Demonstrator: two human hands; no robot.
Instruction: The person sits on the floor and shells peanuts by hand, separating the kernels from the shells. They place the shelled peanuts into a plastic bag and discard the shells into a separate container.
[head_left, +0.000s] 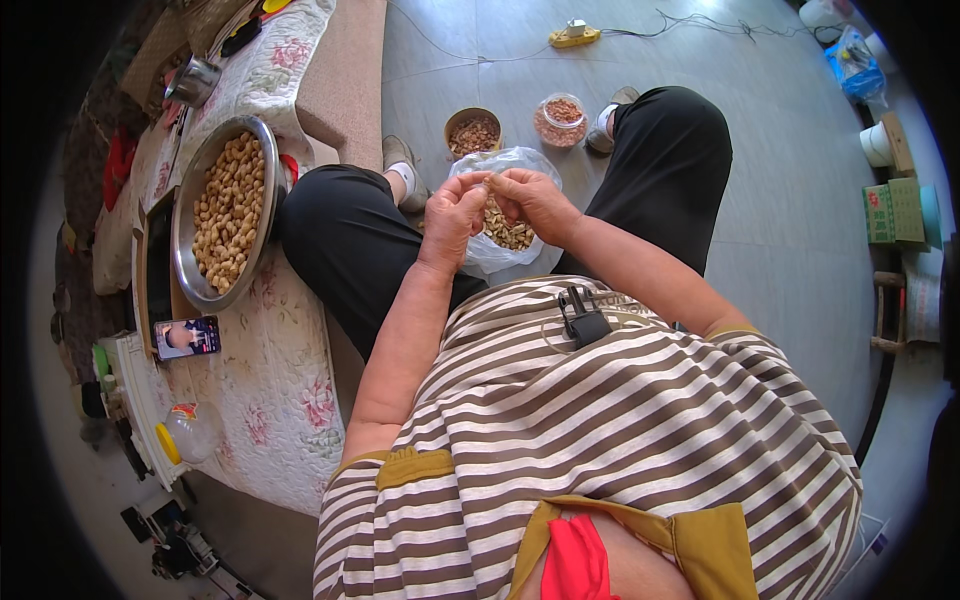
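Observation:
My left hand (456, 221) and my right hand (538, 202) meet fingertip to fingertip between my knees. Pinched between them is a small peanut piece (488, 181), mostly covered by the fingers, so I cannot tell whether it is shell or kernel. Right below sits a white plastic bag (499, 259) with its mouth spread, holding peanut shells (508, 231). Beyond it on the floor stand a round tin (472, 112) and a clear plastic jar (563, 139), both containing reddish shelled peanuts. To my left, a steel basin (216, 301) of unshelled peanuts (229, 210) rests tilted.
A floral quilted cover (277, 420) spreads over the seat on my left, bearing a lit phone (187, 337), a yellow-lidded clear jar (191, 433) and a metal cup (193, 81). A yellow power strip (574, 36) with trailing cords lies on the floor ahead. Boxes (892, 212) line the right side.

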